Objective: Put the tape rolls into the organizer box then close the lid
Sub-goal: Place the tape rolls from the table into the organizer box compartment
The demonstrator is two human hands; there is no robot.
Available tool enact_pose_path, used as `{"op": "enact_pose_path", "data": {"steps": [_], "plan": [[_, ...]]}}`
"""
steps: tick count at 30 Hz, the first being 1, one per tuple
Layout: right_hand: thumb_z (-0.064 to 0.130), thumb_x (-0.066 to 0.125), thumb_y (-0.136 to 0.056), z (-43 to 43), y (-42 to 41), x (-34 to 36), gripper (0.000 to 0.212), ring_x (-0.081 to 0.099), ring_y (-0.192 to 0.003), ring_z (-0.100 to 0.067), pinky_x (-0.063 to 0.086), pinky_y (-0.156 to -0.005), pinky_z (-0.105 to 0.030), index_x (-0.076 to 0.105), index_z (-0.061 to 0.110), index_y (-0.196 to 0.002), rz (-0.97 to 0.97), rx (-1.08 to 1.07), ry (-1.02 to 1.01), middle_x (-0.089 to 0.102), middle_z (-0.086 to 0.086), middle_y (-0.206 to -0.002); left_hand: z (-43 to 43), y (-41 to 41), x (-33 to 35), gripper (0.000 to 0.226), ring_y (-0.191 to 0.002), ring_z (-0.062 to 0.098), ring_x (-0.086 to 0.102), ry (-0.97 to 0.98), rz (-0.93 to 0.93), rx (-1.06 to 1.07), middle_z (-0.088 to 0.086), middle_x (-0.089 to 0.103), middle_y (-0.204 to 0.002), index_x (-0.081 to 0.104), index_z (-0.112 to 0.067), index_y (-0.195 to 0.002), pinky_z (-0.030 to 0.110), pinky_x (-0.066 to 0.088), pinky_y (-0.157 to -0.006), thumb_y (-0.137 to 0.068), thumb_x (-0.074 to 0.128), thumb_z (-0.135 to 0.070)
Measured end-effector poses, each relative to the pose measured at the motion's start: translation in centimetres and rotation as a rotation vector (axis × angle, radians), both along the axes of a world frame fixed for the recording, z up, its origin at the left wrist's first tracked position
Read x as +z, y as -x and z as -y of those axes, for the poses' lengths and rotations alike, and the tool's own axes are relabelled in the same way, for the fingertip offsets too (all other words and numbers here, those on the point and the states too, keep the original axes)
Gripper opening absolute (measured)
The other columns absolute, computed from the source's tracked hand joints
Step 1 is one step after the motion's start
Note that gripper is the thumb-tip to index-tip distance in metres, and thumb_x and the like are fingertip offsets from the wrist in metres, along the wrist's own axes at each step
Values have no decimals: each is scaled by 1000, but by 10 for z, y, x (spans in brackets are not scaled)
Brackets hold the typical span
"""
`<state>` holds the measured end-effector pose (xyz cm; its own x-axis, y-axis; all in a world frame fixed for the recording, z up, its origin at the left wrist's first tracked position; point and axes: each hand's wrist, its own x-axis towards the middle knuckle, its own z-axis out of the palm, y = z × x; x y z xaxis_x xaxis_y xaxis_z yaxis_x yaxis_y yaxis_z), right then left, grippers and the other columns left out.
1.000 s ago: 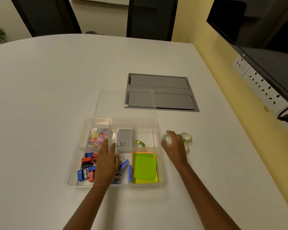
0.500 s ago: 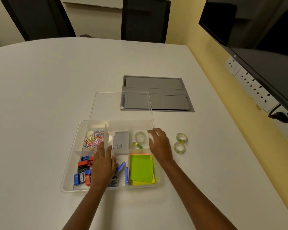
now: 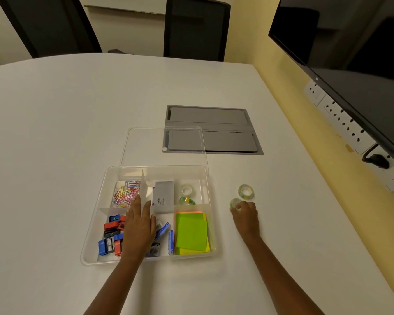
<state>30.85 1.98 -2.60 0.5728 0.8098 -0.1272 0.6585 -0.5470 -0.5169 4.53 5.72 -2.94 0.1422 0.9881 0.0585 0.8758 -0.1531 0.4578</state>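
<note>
White tabletop (image 3: pixel 55 133): my right hand (image 3: pixel 245 215) pinches a clear tape roll (image 3: pixel 234 203) near its right edge, another roll (image 3: pixel 246 191) waits; left hand (image 3: pixel 140 226) rests flat, fingers together, in the clear plastic organizer box (image 3: pixel 93 235); next, I'd carry it into the far-right compartment.

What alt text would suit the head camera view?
A person's right hand closes on a tape roll on a white table, another roll beside it; the left hand rests in an open organizer box holding two rolls.
</note>
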Motion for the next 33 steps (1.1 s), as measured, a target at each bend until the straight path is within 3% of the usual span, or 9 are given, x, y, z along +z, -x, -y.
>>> {"op": "enact_pose_path", "data": {"steps": [3,6,13,16,23,30,33], "plan": [[13,59,-90,-14,20,19,24,54,-107,-40,47,-89,-42,58,-6,-105,-125,19,-207,50,-24,-121,0,0,-1,39,-139,40,24,11,-14,-8,26,29,-148,43,-1,-130,51,23,-114,-93,48,-13],[11,61,-88,-28,43,32,20,54,-109,-34,47,-90,-40,60,-5,-101,-86,205,-315,52,-21,-121,-1,1,-1,39,-141,38,20,17,-13,-1,24,26,-150,41,-4,-132,49,20,-116,-94,45,-15],[21,49,-95,-56,66,29,31,42,-125,-31,40,-98,-42,53,6,-121,250,499,-69,43,-12,-142,1,0,2,37,-135,45,31,-6,-1,6,30,36,-143,48,1,-125,56,29,-110,-90,53,-8],[21,50,-94,-62,64,28,31,40,-128,-29,37,-99,-43,52,10,-123,268,522,-53,41,-10,-144,1,0,0,36,-133,46,34,-16,-1,1,31,38,-141,50,2,-123,57,31,-108,-88,55,-7],[14,51,-92,-47,28,28,29,47,-121,-29,44,-95,-43,56,10,-121,201,319,-190,50,-10,-134,-1,1,-2,37,-135,44,31,-9,-7,-7,31,35,-143,47,2,-126,55,28,-112,-91,51,-9],[21,50,-94,-20,-26,5,44,30,-137,-29,37,-105,-43,39,9,-135,261,141,144,32,-12,-149,0,1,-2,38,-137,43,28,-13,1,-6,29,32,-145,46,1,-127,54,26,-113,-91,50,-9],[20,51,-94,-11,-33,-1,40,38,-131,-31,42,-102,-40,42,6,-131,265,144,165,32,-12,-148,-1,1,-2,38,-138,42,26,-7,0,-6,29,31,-146,45,0,-128,53,24,-113,-92,49,-10]]}}
